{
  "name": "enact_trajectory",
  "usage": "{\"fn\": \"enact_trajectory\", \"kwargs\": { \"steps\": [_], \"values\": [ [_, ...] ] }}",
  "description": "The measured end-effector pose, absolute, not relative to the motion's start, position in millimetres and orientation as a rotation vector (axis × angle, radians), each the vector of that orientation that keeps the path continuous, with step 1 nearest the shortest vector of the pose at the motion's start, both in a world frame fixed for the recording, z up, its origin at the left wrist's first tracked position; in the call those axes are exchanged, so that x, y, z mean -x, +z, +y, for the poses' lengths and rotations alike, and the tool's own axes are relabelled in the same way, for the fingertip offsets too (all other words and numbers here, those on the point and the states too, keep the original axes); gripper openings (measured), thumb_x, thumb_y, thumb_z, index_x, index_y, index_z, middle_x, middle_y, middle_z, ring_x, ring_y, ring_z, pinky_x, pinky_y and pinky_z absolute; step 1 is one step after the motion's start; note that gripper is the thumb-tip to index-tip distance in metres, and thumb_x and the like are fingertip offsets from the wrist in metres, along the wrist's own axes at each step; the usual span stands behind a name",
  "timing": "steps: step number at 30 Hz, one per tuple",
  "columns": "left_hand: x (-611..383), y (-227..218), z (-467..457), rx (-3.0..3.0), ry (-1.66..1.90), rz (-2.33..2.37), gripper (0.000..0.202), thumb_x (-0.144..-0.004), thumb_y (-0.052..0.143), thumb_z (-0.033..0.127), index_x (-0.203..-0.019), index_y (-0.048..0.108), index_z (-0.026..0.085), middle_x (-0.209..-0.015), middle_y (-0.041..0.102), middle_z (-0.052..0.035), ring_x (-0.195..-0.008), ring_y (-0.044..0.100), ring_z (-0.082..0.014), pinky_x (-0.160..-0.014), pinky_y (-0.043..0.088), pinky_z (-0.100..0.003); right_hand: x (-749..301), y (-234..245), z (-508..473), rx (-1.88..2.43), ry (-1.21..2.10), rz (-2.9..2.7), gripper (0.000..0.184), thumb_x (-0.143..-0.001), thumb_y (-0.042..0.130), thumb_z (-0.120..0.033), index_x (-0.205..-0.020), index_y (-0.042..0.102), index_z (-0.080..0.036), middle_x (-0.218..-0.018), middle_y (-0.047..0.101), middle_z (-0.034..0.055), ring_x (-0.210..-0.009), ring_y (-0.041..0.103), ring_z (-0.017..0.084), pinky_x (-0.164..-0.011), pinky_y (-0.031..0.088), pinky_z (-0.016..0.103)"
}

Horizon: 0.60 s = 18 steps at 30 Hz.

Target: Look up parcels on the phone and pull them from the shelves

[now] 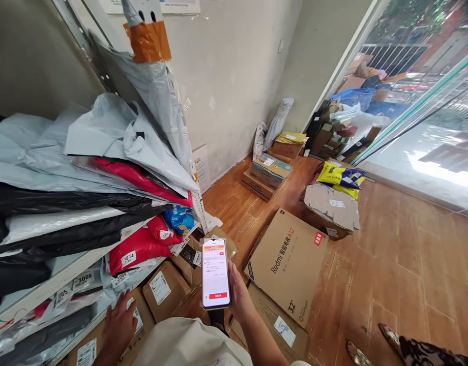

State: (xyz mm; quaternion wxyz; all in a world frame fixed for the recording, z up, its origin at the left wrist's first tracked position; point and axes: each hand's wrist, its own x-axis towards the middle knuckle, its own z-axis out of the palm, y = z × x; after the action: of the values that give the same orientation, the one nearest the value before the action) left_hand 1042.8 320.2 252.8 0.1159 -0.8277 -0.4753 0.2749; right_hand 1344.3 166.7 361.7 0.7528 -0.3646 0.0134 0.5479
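Observation:
My right hand is wrapped round a smartphone, its lit screen facing up with a red button near the bottom. My left hand is open, fingers spread, over a cardboard box with a white label below the shelf; whether it touches the box I cannot tell. Beyond those fingers stands another labelled cardboard box. On the shelf above lie a red parcel tagged 3014, a smaller red parcel and a blue parcel.
White and black plastic parcels fill the upper shelf at left. A flat TV box leans to my right, with a white-sided carton and cat litter bag beyond. Another person's sandalled foot is at lower right, near the glass door.

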Motion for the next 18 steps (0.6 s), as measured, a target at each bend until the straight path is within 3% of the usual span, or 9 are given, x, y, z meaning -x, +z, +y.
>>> {"fn": "enact_trajectory", "kwargs": {
  "steps": [10,15,18],
  "values": [
    [-1014,255,287,2.307,0.751,-1.844,0.044,-0.079,0.038,0.018,-0.118,0.059,0.020,-0.147,0.032,-0.0130,-0.137,0.025,-0.0253,-0.105,0.030,-0.045,-1325,365,170,0.828,1.333,0.109,0.053,-0.052,0.076,-0.059,-0.092,0.070,-0.025,-0.101,0.073,0.0019,-0.097,0.064,0.025,-0.089,0.046,0.038],
    [-992,253,259,2.313,0.725,-2.000,0.047,-0.081,0.033,0.025,-0.123,0.055,0.023,-0.149,0.028,-0.0116,-0.138,0.021,-0.0254,-0.108,0.025,-0.048,-1292,367,163,0.826,1.396,0.041,0.050,-0.056,0.074,-0.059,-0.093,0.070,-0.026,-0.107,0.071,0.0010,-0.111,0.057,0.025,-0.097,0.042,0.038],
    [-965,250,235,2.311,0.739,-2.060,0.049,-0.080,0.034,0.028,-0.125,0.054,0.023,-0.150,0.026,-0.0101,-0.139,0.018,-0.0253,-0.109,0.024,-0.048,-1265,367,152,0.820,1.407,-0.041,0.048,-0.058,0.073,-0.058,-0.094,0.070,-0.027,-0.107,0.071,0.0001,-0.110,0.058,0.024,-0.096,0.042,0.036]
  ]
}}
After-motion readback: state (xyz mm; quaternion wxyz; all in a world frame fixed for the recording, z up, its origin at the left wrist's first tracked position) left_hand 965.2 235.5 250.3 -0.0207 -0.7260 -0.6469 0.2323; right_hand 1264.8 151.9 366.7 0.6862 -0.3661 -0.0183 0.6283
